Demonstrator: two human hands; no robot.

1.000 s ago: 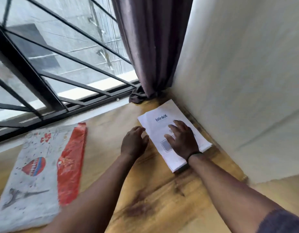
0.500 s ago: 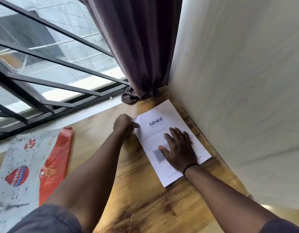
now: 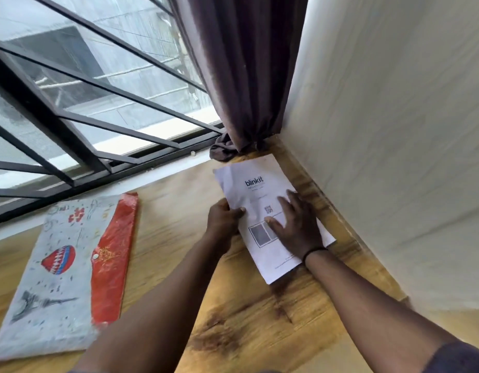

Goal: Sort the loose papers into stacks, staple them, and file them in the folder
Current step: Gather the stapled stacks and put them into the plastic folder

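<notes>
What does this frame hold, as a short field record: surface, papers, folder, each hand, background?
surface: wooden tabletop
papers: white printed paper stack, by the wall
folder: grey illustrated snap folder with red flap, flat, left of papers, apart from them
left hand: left hand pinches the stack's left edge, thumb on top
right hand: right hand presses flat on the stack
background: dark curtain, barred window

Both forearms are bare. A thin black band [image 3: 315, 251] circles the right wrist. A dark grey-purple sleeve [image 3: 459, 358] covers the right upper arm; a sliver of similar fabric shows by the left arm.
</notes>
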